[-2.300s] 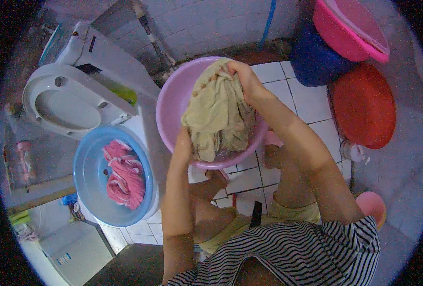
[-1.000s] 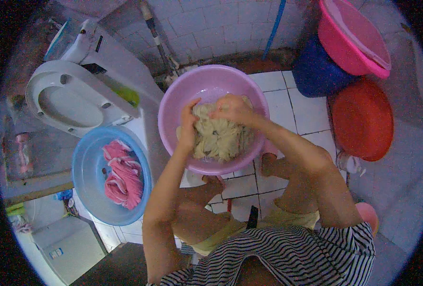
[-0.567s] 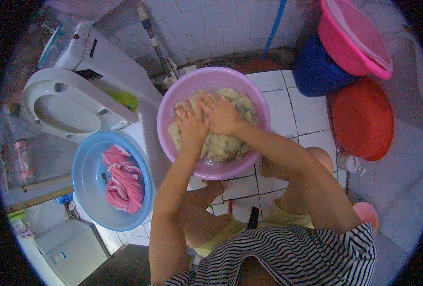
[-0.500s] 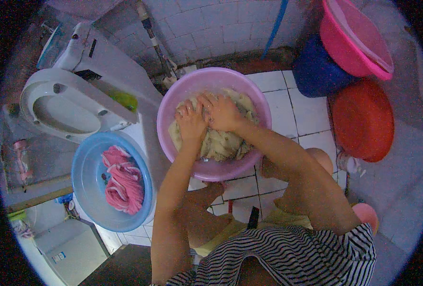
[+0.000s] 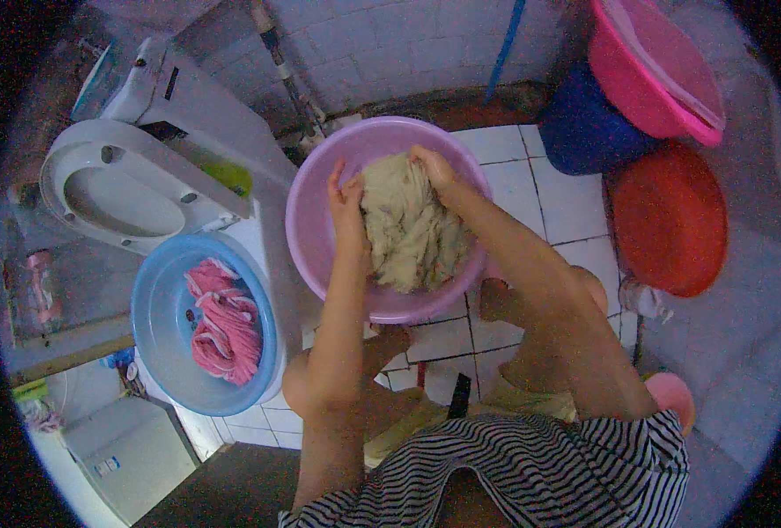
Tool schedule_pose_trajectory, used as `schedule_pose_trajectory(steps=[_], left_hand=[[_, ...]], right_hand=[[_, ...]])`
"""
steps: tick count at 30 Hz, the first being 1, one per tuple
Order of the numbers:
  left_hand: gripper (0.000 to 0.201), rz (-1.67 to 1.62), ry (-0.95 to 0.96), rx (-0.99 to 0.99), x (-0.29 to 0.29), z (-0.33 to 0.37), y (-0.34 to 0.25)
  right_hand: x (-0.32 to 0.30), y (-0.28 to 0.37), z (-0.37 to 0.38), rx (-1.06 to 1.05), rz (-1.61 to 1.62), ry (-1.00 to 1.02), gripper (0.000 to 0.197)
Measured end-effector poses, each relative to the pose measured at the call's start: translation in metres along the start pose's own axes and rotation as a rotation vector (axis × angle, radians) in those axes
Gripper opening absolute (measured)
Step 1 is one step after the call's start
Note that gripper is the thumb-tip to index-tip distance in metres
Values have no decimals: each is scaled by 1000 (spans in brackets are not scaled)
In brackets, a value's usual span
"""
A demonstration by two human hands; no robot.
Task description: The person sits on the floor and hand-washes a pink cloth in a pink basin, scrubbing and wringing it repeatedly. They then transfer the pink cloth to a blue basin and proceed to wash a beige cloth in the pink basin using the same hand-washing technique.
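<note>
A pale beige-green wet cloth (image 5: pixel 408 231) lies bunched in a pink-purple basin (image 5: pixel 313 255) on the floor. My left hand (image 5: pixel 347 209) is at the cloth's left side, touching it, with its fingers apart and partly raised. At the far right edge of the bundle, my right hand (image 5: pixel 434 169) curls its fingers over the cloth and grips it. Some of the right fingertips are hidden in the folds. Both forearms reach in from the lower part of the view.
To the left, a light-blue basin (image 5: pixel 148 352) holds a pink towel (image 5: pixel 225 327), beside a white toilet (image 5: pixel 122 198) with its seat raised. On the right stand a dark-blue bucket (image 5: pixel 584 128), a bright pink basin (image 5: pixel 641 66) and a red basin (image 5: pixel 670 220). White tiles (image 5: pixel 507 207) cover the floor.
My hands have moved apart, from pressing side by side on top of the cloth to its left and far right sides. The cloth is now gathered into a taller, tighter bundle.
</note>
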State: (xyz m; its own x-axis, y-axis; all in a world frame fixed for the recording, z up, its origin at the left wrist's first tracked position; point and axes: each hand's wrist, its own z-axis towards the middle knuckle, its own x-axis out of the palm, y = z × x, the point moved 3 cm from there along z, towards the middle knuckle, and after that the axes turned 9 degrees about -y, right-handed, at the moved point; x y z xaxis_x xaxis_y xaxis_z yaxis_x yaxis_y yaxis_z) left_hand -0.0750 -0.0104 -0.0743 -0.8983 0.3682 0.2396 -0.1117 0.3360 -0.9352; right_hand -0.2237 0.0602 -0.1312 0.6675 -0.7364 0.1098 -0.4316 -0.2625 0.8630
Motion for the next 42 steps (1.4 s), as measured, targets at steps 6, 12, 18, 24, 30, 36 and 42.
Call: schedule_pose_trajectory(steps=[6,12,18,24,30,36,42], left_hand=[[65,1639,105,842,-47,-53,14],[72,1833,78,669,-58,-49,26],[68,1997,4,701,-47,6,32],[43,1536,-153,432,-32,42,11],[37,-220,43,-166,-26,65,12],[43,635,75,346,-1,-5,2],[59,1353,193,733,-51,-40,33]], right_hand=[[21,20,-101,-901,-1117,340,48],[36,-7,-117,-1068,-1368,248,76],[67,-5,-58,-950,-1331,88,73],[63,17,-29,-640,-1004,-70,64],[38,-16,29,-438,-454,38,51],[-10,3,-37,-28,-159,159,48],[5,16,-111,-1028,-1058,374,47]])
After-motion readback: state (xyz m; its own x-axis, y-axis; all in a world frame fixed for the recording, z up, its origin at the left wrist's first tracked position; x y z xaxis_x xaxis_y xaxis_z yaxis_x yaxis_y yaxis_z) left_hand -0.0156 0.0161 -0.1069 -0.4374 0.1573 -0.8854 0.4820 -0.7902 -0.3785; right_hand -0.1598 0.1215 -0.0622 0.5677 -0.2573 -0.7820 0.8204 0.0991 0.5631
